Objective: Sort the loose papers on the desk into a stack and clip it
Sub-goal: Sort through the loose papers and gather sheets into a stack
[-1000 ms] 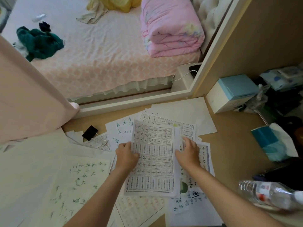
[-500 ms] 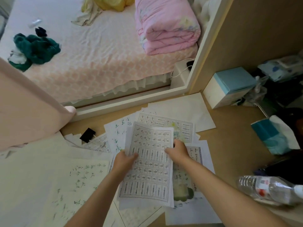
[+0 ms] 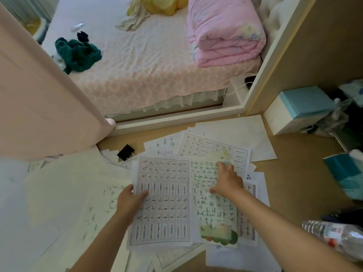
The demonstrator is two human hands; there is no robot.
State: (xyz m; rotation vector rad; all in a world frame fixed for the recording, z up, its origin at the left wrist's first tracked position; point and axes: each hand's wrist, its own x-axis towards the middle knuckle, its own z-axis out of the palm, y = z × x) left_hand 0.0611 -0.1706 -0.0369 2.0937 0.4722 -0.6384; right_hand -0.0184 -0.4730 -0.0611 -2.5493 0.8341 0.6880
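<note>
White loose papers (image 3: 59, 203) are spread over the left of the desk (image 3: 294, 183), not yet gathered. A black binder clip (image 3: 125, 152) is left lying beyond them, unused, likely until a stack exists. The gridded sheet (image 3: 163, 201) is pinched at its left edge by the left hand (image 3: 130, 201), thumb on top, probably as the stack's base. Just beside it, a handwritten sheet (image 3: 212, 203) is pressed by the right hand (image 3: 228, 181), fingers laid fairly straight and gripping nothing, seemingly to slide it across. More sheets are overlapped beneath, which may be dragged along. Further right, a tissue pack (image 3: 345, 173) and a water bottle (image 3: 337, 236) crowd the desk's edge.
</note>
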